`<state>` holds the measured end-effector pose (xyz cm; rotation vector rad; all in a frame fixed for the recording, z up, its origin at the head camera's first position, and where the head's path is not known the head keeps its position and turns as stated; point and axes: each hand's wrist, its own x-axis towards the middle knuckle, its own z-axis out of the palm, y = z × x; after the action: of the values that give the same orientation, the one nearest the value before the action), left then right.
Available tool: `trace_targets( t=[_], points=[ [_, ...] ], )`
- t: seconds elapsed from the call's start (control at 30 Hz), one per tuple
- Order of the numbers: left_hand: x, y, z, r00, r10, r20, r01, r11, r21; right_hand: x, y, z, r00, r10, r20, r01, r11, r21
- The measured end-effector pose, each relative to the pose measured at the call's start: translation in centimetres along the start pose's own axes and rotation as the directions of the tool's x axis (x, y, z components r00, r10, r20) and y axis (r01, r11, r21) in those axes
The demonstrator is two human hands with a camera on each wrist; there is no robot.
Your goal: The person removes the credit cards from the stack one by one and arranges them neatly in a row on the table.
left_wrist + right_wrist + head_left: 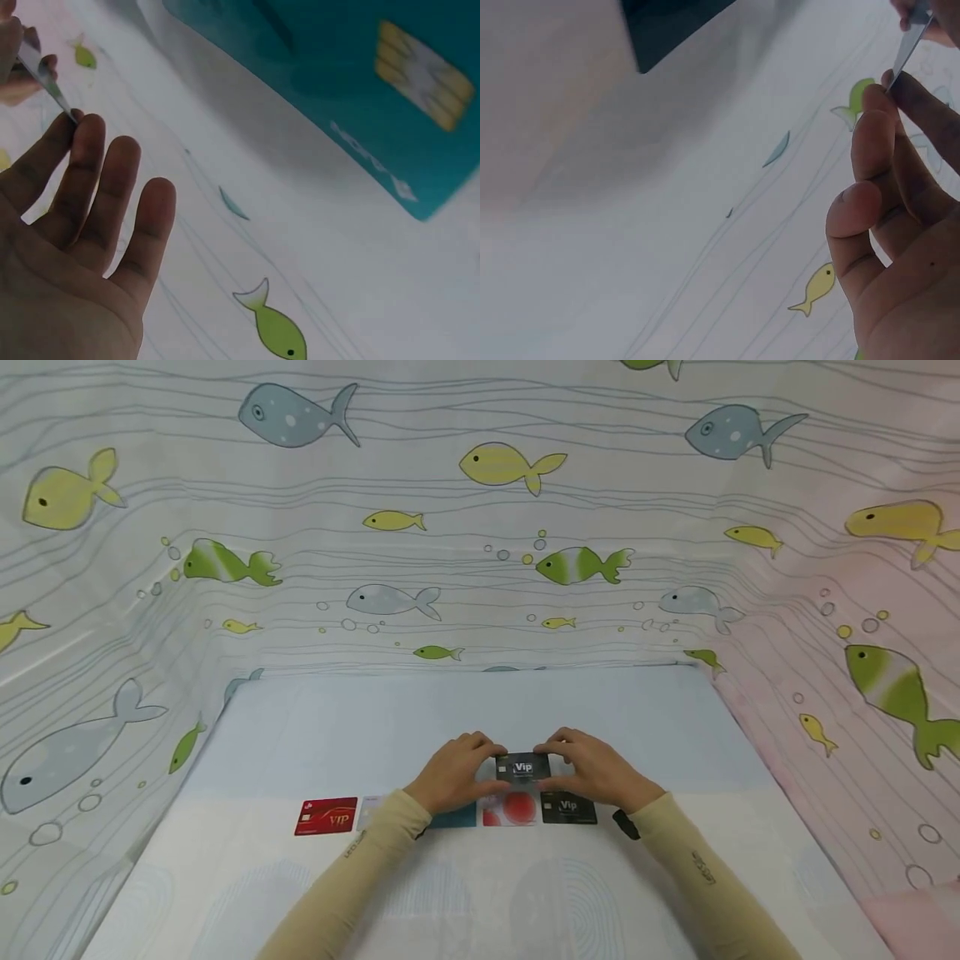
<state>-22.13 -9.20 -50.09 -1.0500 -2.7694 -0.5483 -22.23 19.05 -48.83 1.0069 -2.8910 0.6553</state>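
A dark grey bank-type card marked Vip (522, 769) is raised between both hands, its face toward the head camera. My left hand (454, 771) pinches its left edge and my right hand (597, 768) pinches the right edge. From the left wrist, the card shows as a thin edge (46, 81) at the fingertips of the left hand (82, 217). Likewise, the right wrist view has the card's edge (907, 52) at the right hand (892, 202). Below the hands lie a white card with red circles (519, 808) and a black Vip card (573, 810).
Further left in the same row lie a red VIP card (327, 817), a pale card (368, 808) and a teal card (457, 817), partly covered by the left arm. The white table (360, 718) is bordered by fish-patterned cloth (465, 552) at the back and sides.
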Motion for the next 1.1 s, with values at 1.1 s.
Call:
trace_targets(
  t=[1.1],
  points=[
    [1.9, 6.1, 2.3, 0.995, 0.098, 0.013, -0.098, 0.993, 0.059, -6.9, 2.0, -1.8, 0.991, 0.128, 0.041, -0.131, 0.988, 0.086]
  ],
)
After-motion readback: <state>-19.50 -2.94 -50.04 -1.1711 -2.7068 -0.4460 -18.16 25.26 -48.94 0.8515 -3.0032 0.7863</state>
